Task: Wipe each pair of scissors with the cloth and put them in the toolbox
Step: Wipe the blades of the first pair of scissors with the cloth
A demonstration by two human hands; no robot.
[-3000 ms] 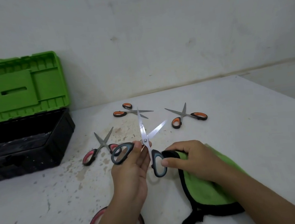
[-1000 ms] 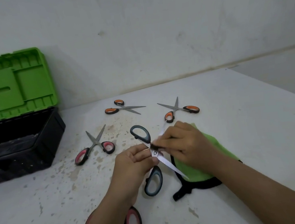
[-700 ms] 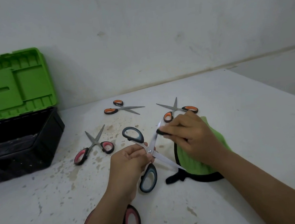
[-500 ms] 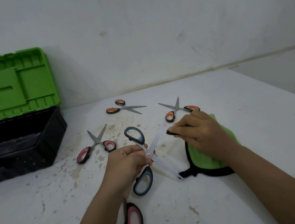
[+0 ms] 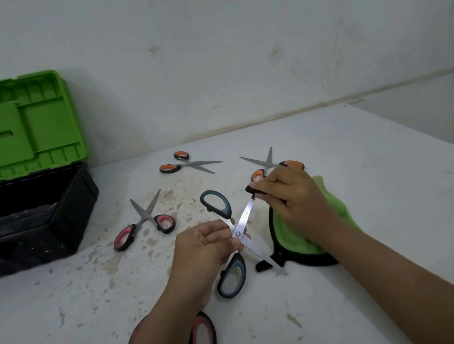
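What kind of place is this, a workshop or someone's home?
Probably a plain workroom or utility corner, though I can't be sure. A stained white table stands against a bare, scuffed wall, with an open green-lidded toolbox and several scissors lying about, such as the pink-handled pair.

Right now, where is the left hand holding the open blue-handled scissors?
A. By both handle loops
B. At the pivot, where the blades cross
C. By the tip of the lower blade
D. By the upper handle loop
B: the left hand pinches the blue-handled scissors at the pivot screw, both handle loops free, while the right hand wipes the upper blade with the green cloth.
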